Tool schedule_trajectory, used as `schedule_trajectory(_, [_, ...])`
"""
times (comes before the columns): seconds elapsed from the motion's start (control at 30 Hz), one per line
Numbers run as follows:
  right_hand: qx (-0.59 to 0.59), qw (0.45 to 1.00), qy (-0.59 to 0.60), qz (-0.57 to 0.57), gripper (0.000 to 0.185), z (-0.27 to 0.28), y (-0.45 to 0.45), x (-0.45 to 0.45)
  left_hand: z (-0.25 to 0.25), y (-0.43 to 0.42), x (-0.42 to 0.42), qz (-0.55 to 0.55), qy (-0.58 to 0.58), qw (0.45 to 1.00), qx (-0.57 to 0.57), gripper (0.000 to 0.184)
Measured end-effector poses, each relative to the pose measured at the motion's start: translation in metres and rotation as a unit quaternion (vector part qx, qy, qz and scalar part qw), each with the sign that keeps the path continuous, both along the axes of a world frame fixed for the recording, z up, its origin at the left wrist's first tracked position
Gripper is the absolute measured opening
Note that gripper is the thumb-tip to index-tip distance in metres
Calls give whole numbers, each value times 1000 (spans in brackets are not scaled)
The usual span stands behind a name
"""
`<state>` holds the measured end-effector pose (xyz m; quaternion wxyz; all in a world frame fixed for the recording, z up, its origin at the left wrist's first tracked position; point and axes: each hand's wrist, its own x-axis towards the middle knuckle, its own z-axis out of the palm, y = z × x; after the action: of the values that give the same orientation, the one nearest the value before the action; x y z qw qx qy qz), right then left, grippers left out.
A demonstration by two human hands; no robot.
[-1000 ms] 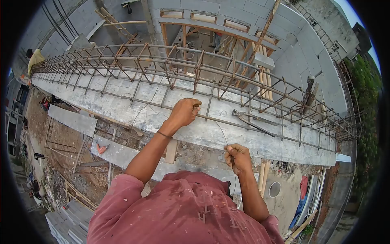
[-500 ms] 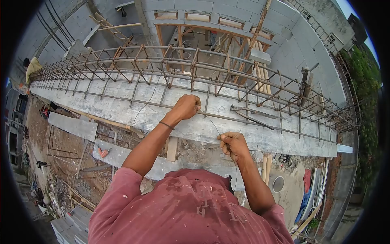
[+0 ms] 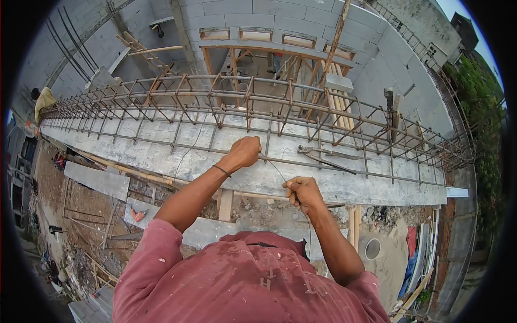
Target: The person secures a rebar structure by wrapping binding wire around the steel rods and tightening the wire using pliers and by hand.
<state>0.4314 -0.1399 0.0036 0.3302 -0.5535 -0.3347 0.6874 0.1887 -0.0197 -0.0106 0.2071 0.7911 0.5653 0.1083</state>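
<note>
My left hand (image 3: 245, 152) is closed at the lower front bar of the rebar cage (image 3: 204, 148), its fingertips at a thin tie wire (image 3: 277, 171). From there the wire slants down to my right hand (image 3: 304, 192), which pinches it between thumb and fingers. A loose tail of the wire hangs below the right hand toward my shirt. To the right of my left hand, a pair of long-handled pincers (image 3: 328, 155) lies across the bars on the grey formwork board (image 3: 237, 180). Another thin wire (image 3: 188, 151) trails over the board on the left.
A person in a pale yellow top (image 3: 44, 102) is at the far left end of the cage. Behind it stand a block wall (image 3: 258, 20) and timber frames. Below the board lie rubble, planks (image 3: 97, 178) and a round bucket (image 3: 372, 248).
The view has shifted slightly, with the cage sitting a little lower in it. Both hands stay closed along the wire, and the span between them looks slightly shorter.
</note>
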Motion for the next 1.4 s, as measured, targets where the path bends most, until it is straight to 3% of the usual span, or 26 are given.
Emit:
schedule_trajectory(0.13, [6, 1000, 1, -23, 19, -1, -1, -3, 4, -12, 9, 34, -46, 998, 31, 8])
schedule_trajectory(0.43, [47, 995, 84, -19, 19, 54, 41, -52, -7, -48, 32, 159, -138, 972, 109, 9])
schedule_trajectory(0.5, [41, 993, 108, -10, 21, 64, 59, -64, -8, -56, 31, 180, -306, 926, 131, 16])
schedule_trajectory(0.63, [-13, 991, 127, 47, 21, 86, 73, -89, -17, -62, 16, 103, -267, 943, 171, 35])
schedule_trajectory(0.73, [-32, 988, 126, 83, 20, 92, 61, -124, -22, -67, 19, 60, -328, 909, 249, 43])
schedule_trajectory(0.83, [17, 995, 45, 83, 21, 95, 52, -130, -16, -66, 18, 86, -352, 912, 194, 43])
schedule_trajectory(0.9, [122, 916, -138, 356, 22, 114, 66, -90, -17, -68, 14, 109, -367, 911, 152, 43])
schedule_trajectory(0.97, [177, 927, -250, 218, 20, 100, 83, -53, -30, -60, 16, 128, -363, 913, 138, 36])
schedule_trajectory(1.0, [175, 923, -255, 227, 20, 83, 90, -38, -32, -59, 17, 131, -341, 918, 154, 32])
schedule_trajectory(1.07, [383, 821, -392, 160, 16, 60, 100, -22, -35, -58, 20, 134, -333, 917, 173, 27])
schedule_trajectory(1.2, [490, 788, -330, 172, 12, 27, 86, -49, -33, -56, 16, 103, -296, 923, 222, 24])
schedule_trajectory(1.23, [492, 788, -330, 171, 12, 18, 86, -54, -28, -57, 16, 115, -326, 920, 183, 23])
schedule_trajectory(1.3, [554, 725, -370, 177, 8, 14, 87, -64, -26, -55, 16, 123, -356, 914, 148, 22])
schedule_trajectory(1.4, [548, 696, -423, 192, 5, 15, 85, -63, -24, -54, 17, 121, -365, 910, 156, 23])
